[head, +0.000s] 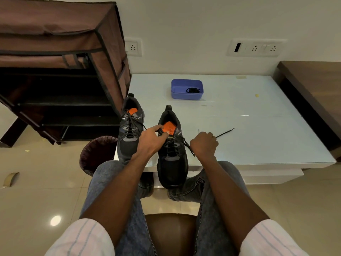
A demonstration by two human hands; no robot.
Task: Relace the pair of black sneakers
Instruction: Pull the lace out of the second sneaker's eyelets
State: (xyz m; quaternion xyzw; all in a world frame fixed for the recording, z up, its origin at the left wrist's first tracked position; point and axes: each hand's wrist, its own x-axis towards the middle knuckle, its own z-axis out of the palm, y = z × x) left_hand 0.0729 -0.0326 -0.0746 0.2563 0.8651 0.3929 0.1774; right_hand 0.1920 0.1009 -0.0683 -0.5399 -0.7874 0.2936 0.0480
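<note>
Two hands on the right sneaker [172,154]: left [153,138] pinching its tongue, right [203,144] gripping lace [224,133]; logos unreadable.

We find very little text here. On the orange insole [168,126] of the right sneaker [172,154] there are dark printed letters, but a thumb partly covers them and we cannot read the word. Each sneaker carries a small white logo with tiny letters on the collar side, and the left sneaker [130,130] has one more on its tongue [124,118]. These marks are too small for us to read.
</note>
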